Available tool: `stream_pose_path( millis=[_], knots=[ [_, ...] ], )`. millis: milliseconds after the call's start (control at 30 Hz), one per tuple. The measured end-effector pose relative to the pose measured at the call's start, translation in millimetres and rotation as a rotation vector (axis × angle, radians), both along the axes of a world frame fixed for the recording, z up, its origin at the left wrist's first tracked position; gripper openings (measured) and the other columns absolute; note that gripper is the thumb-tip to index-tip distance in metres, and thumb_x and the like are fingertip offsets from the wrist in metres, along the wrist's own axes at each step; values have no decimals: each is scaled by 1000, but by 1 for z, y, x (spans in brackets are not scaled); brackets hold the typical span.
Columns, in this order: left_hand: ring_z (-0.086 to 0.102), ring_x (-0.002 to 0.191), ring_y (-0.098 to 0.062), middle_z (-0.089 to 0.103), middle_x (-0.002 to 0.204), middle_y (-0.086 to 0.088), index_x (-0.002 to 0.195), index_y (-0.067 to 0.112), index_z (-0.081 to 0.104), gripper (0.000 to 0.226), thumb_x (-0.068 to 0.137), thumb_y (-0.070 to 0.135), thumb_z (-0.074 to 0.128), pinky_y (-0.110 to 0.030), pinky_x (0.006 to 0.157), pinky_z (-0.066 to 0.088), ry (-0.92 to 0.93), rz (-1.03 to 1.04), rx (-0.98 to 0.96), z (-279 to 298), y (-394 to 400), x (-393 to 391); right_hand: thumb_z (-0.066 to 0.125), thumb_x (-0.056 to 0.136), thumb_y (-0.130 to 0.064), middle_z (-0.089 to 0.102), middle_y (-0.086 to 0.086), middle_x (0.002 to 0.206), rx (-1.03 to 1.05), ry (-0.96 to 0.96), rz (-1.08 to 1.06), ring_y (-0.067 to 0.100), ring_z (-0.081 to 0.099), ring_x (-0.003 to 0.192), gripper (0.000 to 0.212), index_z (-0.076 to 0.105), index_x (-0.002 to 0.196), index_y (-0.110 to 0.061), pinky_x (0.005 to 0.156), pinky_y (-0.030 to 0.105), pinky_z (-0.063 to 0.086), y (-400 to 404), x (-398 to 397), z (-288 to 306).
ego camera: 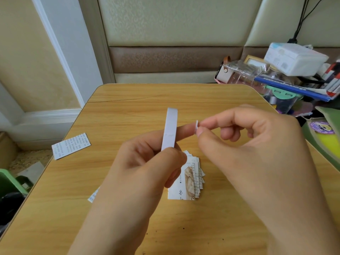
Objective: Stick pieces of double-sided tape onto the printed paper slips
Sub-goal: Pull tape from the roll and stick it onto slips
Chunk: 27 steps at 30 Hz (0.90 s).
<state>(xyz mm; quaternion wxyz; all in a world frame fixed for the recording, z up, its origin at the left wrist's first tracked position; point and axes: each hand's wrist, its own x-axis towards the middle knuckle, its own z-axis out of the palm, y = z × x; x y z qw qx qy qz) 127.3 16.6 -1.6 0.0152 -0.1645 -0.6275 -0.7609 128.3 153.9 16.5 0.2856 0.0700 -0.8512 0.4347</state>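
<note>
- Two bare hands are raised above a light wooden table with rounded corners point(128, 107); the left hand point(147, 162) is curled round a long white strip of double-sided tape backing point(170, 129), which is gripped at its lower end between thumb and fingers.
- The strip is held nearly upright, its long axis running from the grip up and slightly away towards the far edge of the table; its broad face is turned to the right and partly towards the camera; a faint crosswise score line is seen on it just above the grip.
- A small white piece of tape point(196, 127) is pinched edge-on between the thumb and forefinger of the right hand point(244, 144); its thin edge is presented to the camera, its long axis roughly vertical; it is held just beside the extended left forefinger, and whether it touches that finger cannot be told; the other right fingers are curled inward.
- A fanned stack of printed paper slips point(191, 179) lies flat on the table below the hands, partly hidden by the left hand; a brownish picture and dark characters are seen on the top slip; the stack's long axis runs towards the camera.
- A single white printed slip point(70, 145) lies flat near the left edge of the table, well apart from the stack, its long axis slanted; another slip corner point(93, 196) shows beside the left wrist.
- Cluttered stationery and a white box point(294, 58) are piled beyond the table's right far corner.
</note>
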Motion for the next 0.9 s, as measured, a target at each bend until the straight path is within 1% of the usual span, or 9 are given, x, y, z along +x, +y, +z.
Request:
stream_pose_path(
  millis=[100,200,300,400,467,567,667,767,900],
  knots=[
    [32,48,-12,50,46,11,86,-18,54,53,56,27,57,-25,53,28,-6,31,-30,-1,0,0,68,64,-32,46,-5,57,7,-7,-4,1,46,58,6,67,59,-30,51,3,32,0,-1,-2],
    [32,48,-12,50,46,11,83,-15,56,50,57,27,56,-28,56,23,-26,38,-14,-2,0,-1,68,64,-31,48,-5,57,1,-21,-15,1,47,59,6,66,58,-30,52,2,33,0,-2,-4],
    [32,50,-13,49,50,11,59,1,61,25,58,25,56,-27,55,25,-57,27,-5,-1,-1,1,67,64,-33,52,-7,59,-75,-75,-4,1,49,57,5,67,59,-30,51,3,34,2,-4,-6],
    [37,51,-12,57,57,8,42,13,40,22,55,16,58,-30,58,24,-123,71,14,0,-1,0,69,65,-37,54,-12,58,-155,-140,-16,4,49,51,3,70,67,-35,46,9,39,9,-5,-6],
    [35,50,-14,62,63,5,44,8,35,24,59,8,54,-31,58,24,-175,114,60,-2,-2,-1,73,69,-38,56,-13,56,-167,-204,-31,2,48,48,6,71,67,-33,45,7,37,17,-4,-5],
    [28,48,-14,58,62,-1,41,8,50,20,61,5,49,-30,56,24,-223,98,89,-4,-2,-2,66,78,-32,63,-8,67,-102,-354,-61,5,53,57,14,69,66,-28,48,7,37,33,-7,-11],
    [28,45,-12,61,66,-4,44,15,55,19,60,5,49,-25,50,27,-263,89,102,-6,-1,-4,65,86,-28,59,-12,57,2,-469,-142,-3,51,55,18,68,68,-27,46,6,37,49,-13,-29],
    [29,43,-10,66,69,-1,43,15,56,22,60,4,48,-18,41,29,-292,70,135,-9,1,-5,72,81,-27,51,-11,52,-9,-523,-179,-1,45,46,17,70,65,-21,42,10,34,57,-19,-48],
    [31,41,-10,68,82,-11,45,15,55,20,60,4,49,-16,39,30,-332,45,146,-13,2,-7,78,77,-21,43,-11,50,-36,-542,-230,-2,43,40,15,70,64,-18,39,10,31,60,-26,-61]
  ],
)
